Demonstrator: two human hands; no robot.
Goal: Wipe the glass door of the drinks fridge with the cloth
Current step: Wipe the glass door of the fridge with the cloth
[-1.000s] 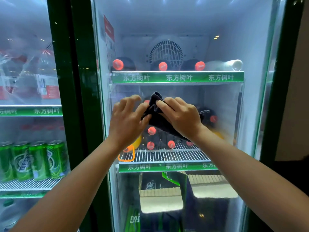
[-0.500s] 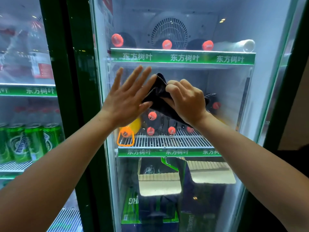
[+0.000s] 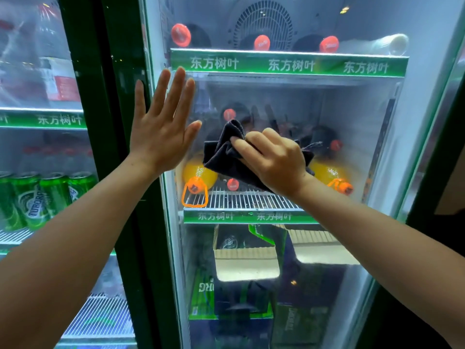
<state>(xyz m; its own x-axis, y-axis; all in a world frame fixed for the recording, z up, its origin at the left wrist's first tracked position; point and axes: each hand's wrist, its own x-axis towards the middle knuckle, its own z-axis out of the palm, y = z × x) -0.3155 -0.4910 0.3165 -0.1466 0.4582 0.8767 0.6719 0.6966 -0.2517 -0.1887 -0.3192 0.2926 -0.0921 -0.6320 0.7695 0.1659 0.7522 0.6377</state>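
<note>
While the right hand [image 3: 273,163] bunches a dark crumpled cloth [image 3: 226,153] against the misted glass door [image 3: 352,117] mid-height, left hand [image 3: 161,124] spread flat, empty, at the door's left edge, bare glass above and right.

— What's the dark bunched cloth [image 3: 226,157] like?
— Soft, matt, finely napped fabric, with a frayed thread at its right edge.
— And the clear glass door [image 3: 352,248]?
— Smooth and glossy, hazed and speckled with droplets.
— Behind it?
— A white wire shelf [image 3: 241,199] of coated metal, glossy red plastic bottle caps [image 3: 180,35], and an open brown cardboard box [image 3: 247,255], matt, with corrugated edges.
— On the left?
— Shiny green metal cans [image 3: 37,197].
</note>
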